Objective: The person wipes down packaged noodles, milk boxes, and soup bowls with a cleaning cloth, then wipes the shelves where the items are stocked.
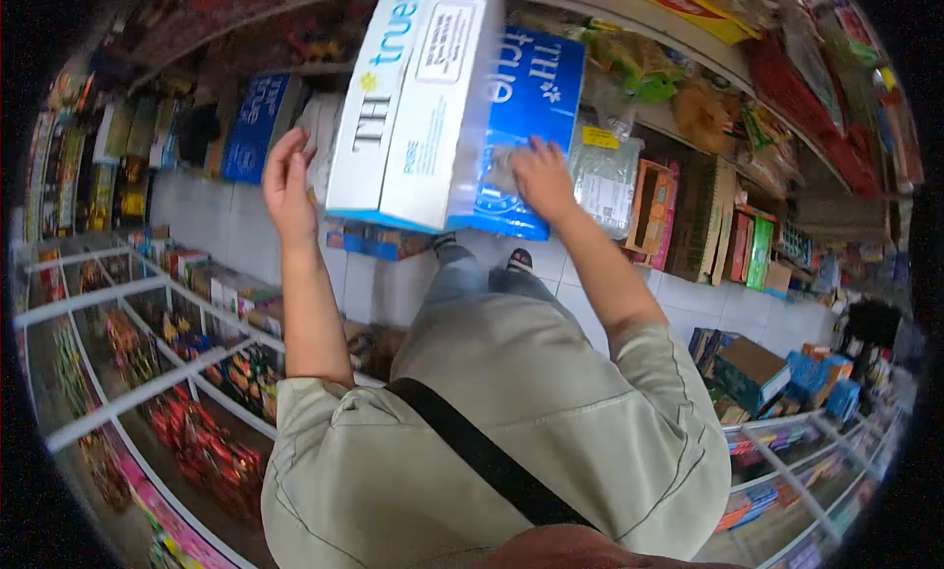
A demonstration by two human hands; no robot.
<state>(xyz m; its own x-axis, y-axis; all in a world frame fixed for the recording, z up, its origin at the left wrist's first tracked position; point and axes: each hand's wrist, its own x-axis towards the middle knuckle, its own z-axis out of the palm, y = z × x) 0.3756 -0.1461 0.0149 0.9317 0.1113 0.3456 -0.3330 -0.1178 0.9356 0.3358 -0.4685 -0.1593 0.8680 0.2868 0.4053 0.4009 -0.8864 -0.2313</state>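
A tall white milk carton (408, 107) with "TH true" lettering and a blue lower edge stands tilted in front of me. Close against its right side is a blue panel (536, 77) with the same brand, printed upside down in my view. My left hand (288, 180) is raised beside the white carton's left side, fingers spread and loosely curved, holding nothing. Over the lower part of the blue panel lies my right hand (543, 182), its fingers stretched across the surface. A blurred greyish patch shows beside those fingertips.
Another blue carton (256, 126) stands at the left by the shelves. Right of my hand are a plastic-wrapped pack (605, 185) and an orange box (651, 210). Glass display cases (147, 294) flank me at lower left and right. My feet stand on white floor tiles (202, 215).
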